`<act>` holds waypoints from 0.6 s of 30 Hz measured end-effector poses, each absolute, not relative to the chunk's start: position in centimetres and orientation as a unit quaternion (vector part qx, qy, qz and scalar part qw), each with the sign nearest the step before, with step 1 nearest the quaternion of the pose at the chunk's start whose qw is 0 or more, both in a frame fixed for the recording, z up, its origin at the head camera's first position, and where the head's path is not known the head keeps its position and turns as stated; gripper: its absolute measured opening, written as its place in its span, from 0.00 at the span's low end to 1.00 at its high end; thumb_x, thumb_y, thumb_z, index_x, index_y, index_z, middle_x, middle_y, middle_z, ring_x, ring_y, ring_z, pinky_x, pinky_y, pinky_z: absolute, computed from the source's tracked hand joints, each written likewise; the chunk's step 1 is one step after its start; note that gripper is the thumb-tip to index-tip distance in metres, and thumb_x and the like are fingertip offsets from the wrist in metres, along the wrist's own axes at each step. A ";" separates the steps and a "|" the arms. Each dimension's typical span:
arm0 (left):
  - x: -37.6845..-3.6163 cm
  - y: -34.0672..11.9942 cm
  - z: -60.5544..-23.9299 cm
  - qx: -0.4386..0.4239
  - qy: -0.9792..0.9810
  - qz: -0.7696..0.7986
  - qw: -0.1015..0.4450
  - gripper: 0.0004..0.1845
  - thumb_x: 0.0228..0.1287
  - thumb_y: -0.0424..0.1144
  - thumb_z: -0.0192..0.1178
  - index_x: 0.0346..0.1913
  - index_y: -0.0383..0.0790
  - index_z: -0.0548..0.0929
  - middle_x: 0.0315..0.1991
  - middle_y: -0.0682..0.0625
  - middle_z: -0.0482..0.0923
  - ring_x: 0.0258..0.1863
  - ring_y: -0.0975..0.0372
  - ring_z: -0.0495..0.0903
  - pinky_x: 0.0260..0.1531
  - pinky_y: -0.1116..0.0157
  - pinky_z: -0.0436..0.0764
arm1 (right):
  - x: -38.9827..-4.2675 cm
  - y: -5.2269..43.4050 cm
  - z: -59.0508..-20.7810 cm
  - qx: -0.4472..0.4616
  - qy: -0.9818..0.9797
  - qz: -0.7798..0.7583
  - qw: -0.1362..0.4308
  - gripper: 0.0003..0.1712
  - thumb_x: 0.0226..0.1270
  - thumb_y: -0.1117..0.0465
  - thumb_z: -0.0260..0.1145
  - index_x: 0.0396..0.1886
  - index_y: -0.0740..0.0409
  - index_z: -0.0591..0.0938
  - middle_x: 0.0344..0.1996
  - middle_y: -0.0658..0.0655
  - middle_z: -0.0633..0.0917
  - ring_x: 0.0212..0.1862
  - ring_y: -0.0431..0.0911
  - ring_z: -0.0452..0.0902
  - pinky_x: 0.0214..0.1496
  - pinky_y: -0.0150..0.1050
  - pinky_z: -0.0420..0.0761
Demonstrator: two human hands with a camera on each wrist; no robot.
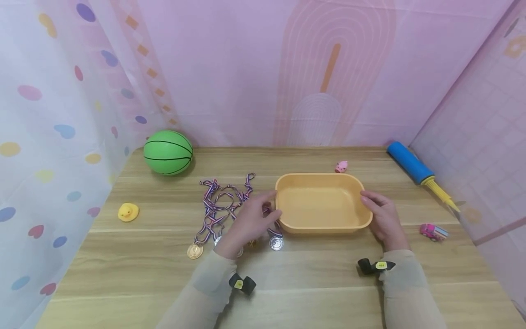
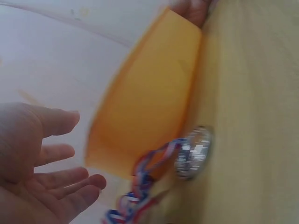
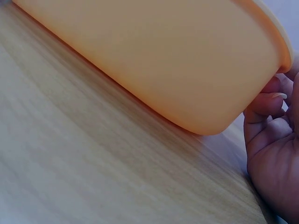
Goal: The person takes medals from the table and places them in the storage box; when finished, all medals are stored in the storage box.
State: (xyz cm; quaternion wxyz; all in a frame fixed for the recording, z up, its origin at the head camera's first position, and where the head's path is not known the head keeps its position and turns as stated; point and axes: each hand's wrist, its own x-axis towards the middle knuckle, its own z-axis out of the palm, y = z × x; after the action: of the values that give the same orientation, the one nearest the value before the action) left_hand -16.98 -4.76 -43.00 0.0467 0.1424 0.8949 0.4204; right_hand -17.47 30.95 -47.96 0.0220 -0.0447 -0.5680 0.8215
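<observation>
**Hands flank orange tub on wooden table**

Tub (image 1: 322,203) sits mid-table (image 1: 123,274), empty. The right hand (image 1: 382,219) rests against its right end, fingers curled onto the wall under the rim. The left hand (image 1: 250,221) hovers just beside the left end, fingers spread and relaxed, holding nothing, above ribboned medals (image 1: 218,205). A green ball (image 1: 168,152) lies well apart, back left.
</observation>
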 end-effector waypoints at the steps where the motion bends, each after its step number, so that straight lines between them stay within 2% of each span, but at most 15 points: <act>1: -16.8 -5.0 -42.6 0.144 0.893 0.424 0.034 0.28 0.62 0.45 0.65 0.64 0.44 0.74 0.53 0.48 0.77 0.48 0.58 0.78 0.51 0.57 0.76 | -17.5 30.9 -47.9 -0.045 -0.568 0.821 0.021 0.08 0.66 0.67 0.64 0.40 0.54 0.87 0.43 0.49 0.82 0.45 0.39 0.80 0.47 0.33 0.80; 4: -16.2 -5.5 -41.6 0.146 0.883 0.446 0.004 0.23 0.62 0.42 0.65 0.59 0.41 0.78 0.48 0.47 0.78 0.43 0.60 0.78 0.46 0.60 0.79 | -17.5 30.9 -47.9 -0.043 -0.566 0.823 0.018 0.08 0.66 0.67 0.64 0.40 0.54 0.87 0.43 0.49 0.82 0.45 0.39 0.79 0.47 0.33 0.80; 7: -15.5 -5.9 -41.1 0.156 0.868 0.471 -0.004 0.17 0.61 0.38 0.66 0.51 0.38 0.81 0.39 0.49 0.79 0.37 0.62 0.78 0.38 0.65 0.80 | -17.6 30.8 -48.0 -0.039 -0.564 0.825 0.019 0.08 0.66 0.67 0.64 0.39 0.54 0.87 0.42 0.49 0.82 0.45 0.39 0.80 0.47 0.33 0.80; 13: -14.2 -5.9 -42.1 0.176 0.866 0.467 0.042 0.04 0.61 0.39 0.66 0.37 0.46 0.82 0.30 0.58 0.78 0.31 0.65 0.76 0.32 0.68 0.78 | -17.5 31.0 -48.0 -0.039 -0.561 0.827 0.021 0.09 0.66 0.67 0.63 0.40 0.54 0.87 0.43 0.50 0.83 0.46 0.39 0.79 0.47 0.33 0.80; 18: -13.7 -5.6 -43.8 0.194 0.885 0.413 0.096 0.04 0.61 0.42 0.65 0.32 0.50 0.81 0.27 0.60 0.76 0.28 0.65 0.74 0.30 0.69 0.76 | -17.4 30.9 -47.8 -0.044 -0.568 0.822 0.017 0.08 0.66 0.67 0.64 0.40 0.53 0.87 0.43 0.49 0.82 0.46 0.39 0.79 0.47 0.32 0.80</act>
State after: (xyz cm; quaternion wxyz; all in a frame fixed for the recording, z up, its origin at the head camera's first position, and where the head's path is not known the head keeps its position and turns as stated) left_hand -13.69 -5.58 -43.76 0.0956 0.1943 0.8848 0.4127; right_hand -17.41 30.94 -47.84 0.0172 -0.0443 -0.5682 0.8215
